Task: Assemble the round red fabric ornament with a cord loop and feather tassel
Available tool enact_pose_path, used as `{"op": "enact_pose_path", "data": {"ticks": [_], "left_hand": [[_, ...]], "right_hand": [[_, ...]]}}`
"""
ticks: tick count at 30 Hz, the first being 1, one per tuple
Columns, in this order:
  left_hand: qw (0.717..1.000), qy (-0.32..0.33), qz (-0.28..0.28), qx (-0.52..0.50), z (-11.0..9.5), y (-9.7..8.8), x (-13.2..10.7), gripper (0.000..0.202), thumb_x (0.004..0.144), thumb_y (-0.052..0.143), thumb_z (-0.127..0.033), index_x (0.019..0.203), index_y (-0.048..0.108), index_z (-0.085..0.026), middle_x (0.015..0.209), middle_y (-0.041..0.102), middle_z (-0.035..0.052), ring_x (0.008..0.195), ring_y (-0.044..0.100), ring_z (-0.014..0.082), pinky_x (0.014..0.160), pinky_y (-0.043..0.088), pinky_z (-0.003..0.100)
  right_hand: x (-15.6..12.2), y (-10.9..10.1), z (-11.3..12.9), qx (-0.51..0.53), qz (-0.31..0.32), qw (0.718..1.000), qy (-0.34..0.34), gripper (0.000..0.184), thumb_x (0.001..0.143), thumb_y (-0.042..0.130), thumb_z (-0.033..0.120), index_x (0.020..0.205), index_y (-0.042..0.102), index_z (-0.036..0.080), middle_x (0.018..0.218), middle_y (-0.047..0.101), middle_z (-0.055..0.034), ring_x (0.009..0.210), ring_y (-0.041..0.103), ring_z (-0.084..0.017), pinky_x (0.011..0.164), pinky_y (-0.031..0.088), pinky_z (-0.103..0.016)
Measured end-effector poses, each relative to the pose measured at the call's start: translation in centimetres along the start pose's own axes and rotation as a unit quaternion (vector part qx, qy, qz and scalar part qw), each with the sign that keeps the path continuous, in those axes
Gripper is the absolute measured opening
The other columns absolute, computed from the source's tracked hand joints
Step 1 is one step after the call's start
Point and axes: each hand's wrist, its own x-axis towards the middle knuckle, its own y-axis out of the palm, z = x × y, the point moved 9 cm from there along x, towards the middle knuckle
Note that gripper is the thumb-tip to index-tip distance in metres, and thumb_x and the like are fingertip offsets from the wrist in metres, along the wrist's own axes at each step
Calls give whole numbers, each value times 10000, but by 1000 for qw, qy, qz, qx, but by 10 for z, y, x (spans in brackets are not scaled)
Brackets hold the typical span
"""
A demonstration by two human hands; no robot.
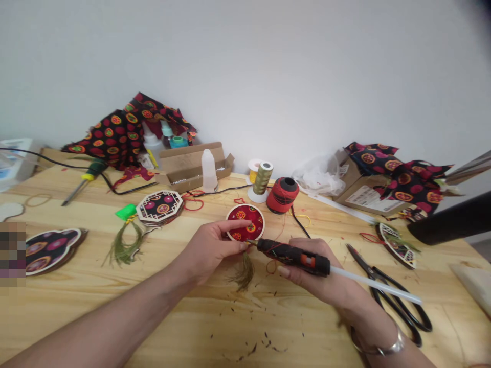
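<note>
Near the front edge of the pale pine table (192, 340), the left hand (209, 249) grips a round red patterned-fabric disc (248, 221) between thumb and fingers, while the right hand (312, 268) clasps a slim black glue gun (291, 257) with a white glue stick (376, 284) trailing from its back. The gun's nozzle sits right by the disc's lower rim, close to the left fingertips (242, 246); the contact point looks too small to judge. An olive-green tassel (243, 274) sits just below the disc. Hot glue could burn those fingertips if the nozzle slips. Black-handled scissors (395, 301) lie beside the right hand, toward the table's right edge; a red thread cone (282, 195) stands behind the disc.
</note>
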Motion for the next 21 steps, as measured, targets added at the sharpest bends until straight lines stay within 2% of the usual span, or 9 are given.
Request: {"op": "enact_pose_path", "data": {"ticks": [16, 21], "left_hand": [[1000, 3, 8, 6, 0, 1, 0, 430, 588, 771, -143, 1007, 704, -210, 897, 748, 24, 782, 653, 150, 793, 473, 277], [1000, 2, -5, 9, -1, 0, 0, 429, 567, 781, -149, 987, 713, -203, 887, 750, 27, 780, 655, 160, 805, 470, 292]], "right_hand": [[0, 1, -2, 6, 0, 1000, 1, 255, 773, 619, 362, 633, 552, 159, 601, 484, 25, 528, 423, -87, 473, 326, -210], [0, 0, -1, 5, -6, 1000, 5, 267, 769, 622, 356, 610, 534, 160, 594, 473, 30, 516, 408, -81, 469, 316, -211]]}}
